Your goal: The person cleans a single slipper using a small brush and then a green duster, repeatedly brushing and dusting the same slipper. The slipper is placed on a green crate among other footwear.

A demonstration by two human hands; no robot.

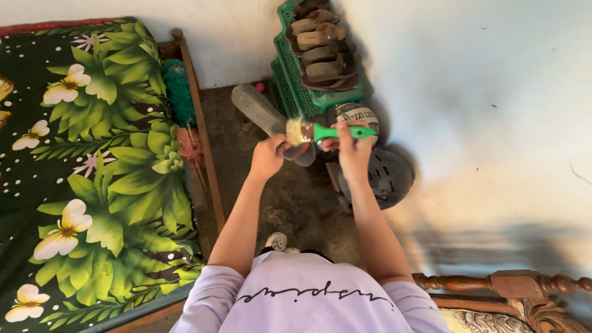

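Right hand (353, 148) is gripping the green handle of a paintbrush (327, 131), fingers wrapped around it, bristles pointing left. Left hand (268, 157) is holding a grey sandal (265, 114) by its near end, fingers curled under it; the sandal is angling up and away toward the wall. Bristles are sitting right at the sandal's near end, touching or just off it; can't tell which.

Step in hand, as I read it: brushing dust off the sandal, early in the stroke. Next move is calling for a steady sandal and bristle pressure along the sole, sweeping away from the body.

Room: bare concrete floor (296, 203), looking dusty. A green plastic crate (302, 92) is leaning on the whitewashed wall, stacked with brown sandals. A patterned ball (357, 114) and a dark helmet (388, 176) are lying just behind the right hand. Bed with a leaf-print cover (92, 166) is standing to the left, carved wooden furniture (512, 287) at lower right.
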